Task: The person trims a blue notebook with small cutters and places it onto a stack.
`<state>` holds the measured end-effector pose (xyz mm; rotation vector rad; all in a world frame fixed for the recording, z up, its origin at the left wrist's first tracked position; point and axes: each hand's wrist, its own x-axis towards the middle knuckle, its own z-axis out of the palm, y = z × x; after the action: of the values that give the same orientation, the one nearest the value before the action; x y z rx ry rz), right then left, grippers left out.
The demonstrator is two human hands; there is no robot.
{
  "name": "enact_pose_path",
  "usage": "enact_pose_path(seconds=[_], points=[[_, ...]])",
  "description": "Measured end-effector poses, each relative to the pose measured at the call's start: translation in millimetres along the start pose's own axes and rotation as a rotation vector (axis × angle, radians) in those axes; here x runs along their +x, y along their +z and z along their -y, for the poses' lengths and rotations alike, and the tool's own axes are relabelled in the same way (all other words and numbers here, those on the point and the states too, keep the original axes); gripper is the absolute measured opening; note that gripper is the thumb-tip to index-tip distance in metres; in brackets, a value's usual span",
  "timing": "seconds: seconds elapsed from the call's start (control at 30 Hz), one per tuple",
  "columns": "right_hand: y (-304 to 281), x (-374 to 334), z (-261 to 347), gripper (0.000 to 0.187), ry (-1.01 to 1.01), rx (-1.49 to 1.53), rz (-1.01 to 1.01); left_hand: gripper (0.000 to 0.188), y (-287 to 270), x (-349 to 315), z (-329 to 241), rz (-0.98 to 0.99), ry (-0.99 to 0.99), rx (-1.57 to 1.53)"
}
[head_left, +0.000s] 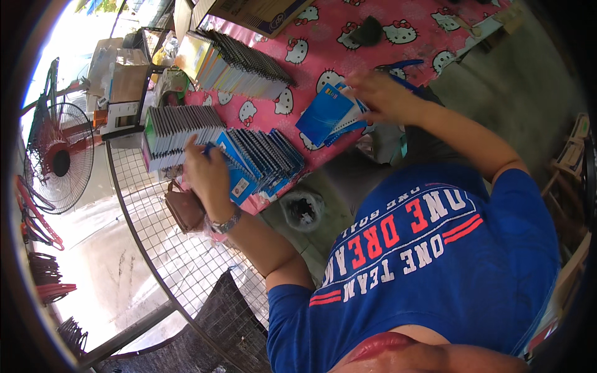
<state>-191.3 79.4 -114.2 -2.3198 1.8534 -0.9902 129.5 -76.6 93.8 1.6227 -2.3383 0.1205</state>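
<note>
On the pink cat-print table [348, 59], spiral notebooks are laid out in fanned rows, each one overlapping the next so the spines step along and any single book can be slid off the end. The left hand [208, 174] rests on the near end of the blue row [264, 163], fingers curled over the cover of the end notebook [236, 177]; it looks like a light grip on that one book, thumb side hidden, so I can't say how firmly it is pinched. A watch [225, 222] sits on that wrist.

Just beside the blue row, further left, lies a grey-edged row [177, 133], and beyond it a longer dark-spined row [239, 62] runs toward a cardboard box [258, 12]. Keeping the rows apart by colour seems the reason for the spacing.

The right hand [385, 96] is closed on a small sheaf of blue books [329, 115], holding them spread like cards above the table edge, probably so each cover shows. The hand is blurred, so the exact finger hold is unclear. Blue-handled scissors [404, 65] lie just behind it.

Below the table edge stands a bag-lined bin [301, 210], near the blue row. A wire mesh panel [168, 248] leans at the left, with a brown pouch [183, 208] against it, and a standing fan [59, 158] is well off to the side.
</note>
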Motion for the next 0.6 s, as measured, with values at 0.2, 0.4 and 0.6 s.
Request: enact_pose_path(seconds=[0.2,0.4,0.6], points=[[1,10,26,0.051,-0.223,-0.128,0.164,0.039,11,-35,-21,-0.078,0.173,0.161],[-20,19,30,0.026,-0.157,0.051,0.181,0.054,23,-88,-93,0.152,0.539,-0.466],[-9,59,2,0.019,0.190,0.798,0.147,0.060,141,-87,-85,0.108,-0.049,-1.193]])
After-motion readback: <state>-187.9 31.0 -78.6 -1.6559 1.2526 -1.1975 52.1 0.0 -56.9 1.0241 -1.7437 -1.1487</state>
